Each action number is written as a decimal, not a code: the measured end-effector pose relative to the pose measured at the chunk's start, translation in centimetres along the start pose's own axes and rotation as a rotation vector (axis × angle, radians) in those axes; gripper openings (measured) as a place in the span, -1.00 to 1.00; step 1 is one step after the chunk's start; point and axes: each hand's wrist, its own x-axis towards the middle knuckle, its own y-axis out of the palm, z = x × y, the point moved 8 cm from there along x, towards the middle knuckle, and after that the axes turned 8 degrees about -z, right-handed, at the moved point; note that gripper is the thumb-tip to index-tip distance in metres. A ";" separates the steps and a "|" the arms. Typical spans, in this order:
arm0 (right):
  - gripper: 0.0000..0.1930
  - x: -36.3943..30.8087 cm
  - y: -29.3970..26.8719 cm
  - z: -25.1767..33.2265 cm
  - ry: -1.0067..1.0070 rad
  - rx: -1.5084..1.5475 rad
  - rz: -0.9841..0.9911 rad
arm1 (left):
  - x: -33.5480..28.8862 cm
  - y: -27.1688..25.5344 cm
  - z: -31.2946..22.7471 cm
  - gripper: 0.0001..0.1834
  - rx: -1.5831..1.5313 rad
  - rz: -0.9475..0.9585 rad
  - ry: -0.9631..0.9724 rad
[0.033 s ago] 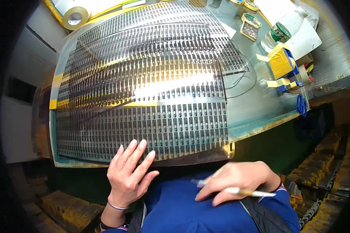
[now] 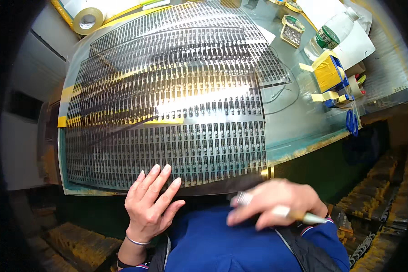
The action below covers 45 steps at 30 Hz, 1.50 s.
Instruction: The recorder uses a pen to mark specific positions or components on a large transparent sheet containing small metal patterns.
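Observation:
My left hand [image 2: 150, 201] lies with its fingers spread, the fingertips on the near edge of a clear film sheet [image 2: 190, 152] printed with rows of small dark rectangles. More such patterned film [image 2: 167, 50] extends behind it over the glass tabletop [image 2: 290, 122]. Just off the front edge of the table, my right hand [image 2: 279, 204] is curled around a slim pen-like tool [image 2: 313, 218]. The tool's pale tapered end sticks out towards my wrist. Its other end, greyish and blurred by motion, shows by my fingertips, so its exact kind is unclear.
A tape roll [image 2: 88, 21] sits at the back left. To the right are a blue tape dispenser [image 2: 333, 75] with yellow tape, blue-handled scissors [image 2: 351, 122], a plastic bottle [image 2: 326, 38] and a small dish of grey bits [image 2: 292, 31]. Yellow-brown stacked pieces [image 2: 371, 190] stand at the lower right.
My right hand has moved slightly up and forward, towards the table edge, with the tool still in it. My left hand has hardly moved.

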 end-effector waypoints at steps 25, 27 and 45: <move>-0.77 -3.8 -10.1 -2.8 0.121 -0.472 -0.982 | -11.1 -8.9 16.4 -0.74 0.217 -0.468 -0.790; -0.72 -3.3 -10.1 -2.9 0.156 -0.739 -0.856 | -13.1 -8.9 17.1 -0.76 -0.023 -0.635 -0.900; -0.68 -2.9 -10.4 -3.6 0.196 -1.008 -0.673 | -17.4 -5.6 18.1 -0.75 -0.851 -0.562 -1.285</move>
